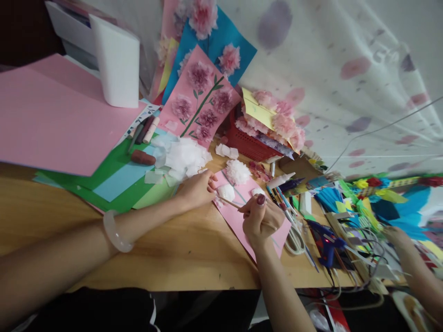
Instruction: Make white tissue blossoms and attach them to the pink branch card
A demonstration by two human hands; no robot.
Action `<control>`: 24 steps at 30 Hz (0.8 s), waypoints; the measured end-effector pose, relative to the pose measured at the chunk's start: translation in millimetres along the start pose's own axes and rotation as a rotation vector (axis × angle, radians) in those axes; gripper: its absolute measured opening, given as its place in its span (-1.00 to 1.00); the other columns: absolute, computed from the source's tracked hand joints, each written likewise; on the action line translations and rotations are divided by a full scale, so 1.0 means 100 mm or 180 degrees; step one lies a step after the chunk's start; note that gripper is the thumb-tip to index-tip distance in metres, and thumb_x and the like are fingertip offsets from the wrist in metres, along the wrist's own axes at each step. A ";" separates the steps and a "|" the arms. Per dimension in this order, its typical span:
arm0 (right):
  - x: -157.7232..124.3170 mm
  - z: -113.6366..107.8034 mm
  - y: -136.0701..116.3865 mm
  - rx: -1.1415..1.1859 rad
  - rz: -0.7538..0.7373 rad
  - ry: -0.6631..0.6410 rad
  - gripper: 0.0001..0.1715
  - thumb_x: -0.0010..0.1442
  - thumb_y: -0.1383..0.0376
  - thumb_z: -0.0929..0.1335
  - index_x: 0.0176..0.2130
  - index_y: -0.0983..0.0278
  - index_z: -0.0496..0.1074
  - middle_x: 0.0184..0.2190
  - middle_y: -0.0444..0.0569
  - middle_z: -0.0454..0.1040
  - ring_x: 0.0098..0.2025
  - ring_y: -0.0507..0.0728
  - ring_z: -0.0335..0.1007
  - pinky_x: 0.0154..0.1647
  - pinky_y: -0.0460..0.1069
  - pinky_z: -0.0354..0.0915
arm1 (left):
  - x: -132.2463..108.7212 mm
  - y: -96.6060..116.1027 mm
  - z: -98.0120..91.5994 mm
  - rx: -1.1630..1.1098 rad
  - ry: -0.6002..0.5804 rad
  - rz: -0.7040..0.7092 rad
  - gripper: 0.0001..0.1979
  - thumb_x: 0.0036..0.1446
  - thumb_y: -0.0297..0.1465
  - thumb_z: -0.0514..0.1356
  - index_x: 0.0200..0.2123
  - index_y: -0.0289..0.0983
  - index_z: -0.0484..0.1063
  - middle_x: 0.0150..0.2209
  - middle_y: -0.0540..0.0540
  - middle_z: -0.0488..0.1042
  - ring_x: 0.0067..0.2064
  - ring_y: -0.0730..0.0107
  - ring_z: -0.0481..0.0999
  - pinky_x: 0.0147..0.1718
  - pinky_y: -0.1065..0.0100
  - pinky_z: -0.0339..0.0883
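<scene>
My right hand (259, 219) is closed around a thin wooden stick (228, 201). The stick's tip points left, over a pink card (238, 221) lying on the table. Three white tissue-paper flowers are on this card: a full fluffy one (238, 172), a flatter one (225, 192) by the stick's tip, and another (258, 191) partly behind my right hand. At the card's left edge, my left hand (198, 190) has its fingers curled together; whatever is in them is hidden. Just beyond it lies a heap of white tissue squares (185, 157).
Green sheets (114, 184) and a large pink sheet (62, 115) lie left. Finished flower cards (204, 97) and a red basket (249, 143) of paper flowers stand behind. Right are scissors (295, 240), a blue glue gun (327, 242), cables and another person's hand (398, 237).
</scene>
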State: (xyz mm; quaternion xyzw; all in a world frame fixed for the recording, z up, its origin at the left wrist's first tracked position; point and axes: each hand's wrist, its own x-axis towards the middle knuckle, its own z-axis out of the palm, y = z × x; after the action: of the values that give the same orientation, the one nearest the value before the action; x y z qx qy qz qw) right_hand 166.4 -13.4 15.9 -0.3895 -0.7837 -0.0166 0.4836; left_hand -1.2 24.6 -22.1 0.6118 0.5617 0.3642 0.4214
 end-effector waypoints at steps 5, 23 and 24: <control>0.09 0.02 -0.03 -0.0156 -0.0448 -0.0071 -0.38 0.39 0.37 0.17 -0.69 0.24 0.29 -0.77 -0.15 0.24 -0.70 -0.02 0.17 -0.58 -0.03 0.05 | -0.03 0.03 -0.02 0.0088 -0.0054 -0.0006 -0.71 -0.08 -0.61 0.22 -0.25 -0.28 0.32 -0.31 -0.08 0.53 -0.30 0.30 0.57 -0.30 0.34 0.42; 0.10 0.06 -0.13 -0.0160 -0.1637 -0.0442 -0.56 0.28 0.50 0.13 -0.59 0.20 0.11 -0.75 -0.17 0.19 -0.67 0.01 -0.02 -0.59 -0.04 -0.01 | -0.02 0.01 -0.02 0.0179 -0.0085 -0.0019 -0.69 -0.07 -0.63 0.20 -0.21 -0.28 0.32 -0.29 -0.07 0.56 -0.30 0.33 0.58 -0.32 0.38 0.41; 0.09 0.05 -0.14 -0.0180 -0.1653 -0.0475 -0.57 0.28 0.49 0.14 -0.59 0.20 0.11 -0.75 -0.18 0.18 -0.66 0.01 -0.02 -0.58 -0.04 -0.02 | -0.02 0.02 -0.03 0.0186 -0.0088 -0.0014 -0.69 -0.07 -0.63 0.20 -0.21 -0.28 0.32 -0.28 -0.07 0.56 -0.30 0.33 0.58 -0.32 0.38 0.41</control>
State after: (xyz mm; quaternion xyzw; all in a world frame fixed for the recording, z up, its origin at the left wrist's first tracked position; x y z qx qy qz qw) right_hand 152.4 -15.7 24.6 -0.1890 -0.8900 -0.1332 0.3930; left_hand -3.1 23.2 -19.6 0.6276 0.5675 0.3382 0.4119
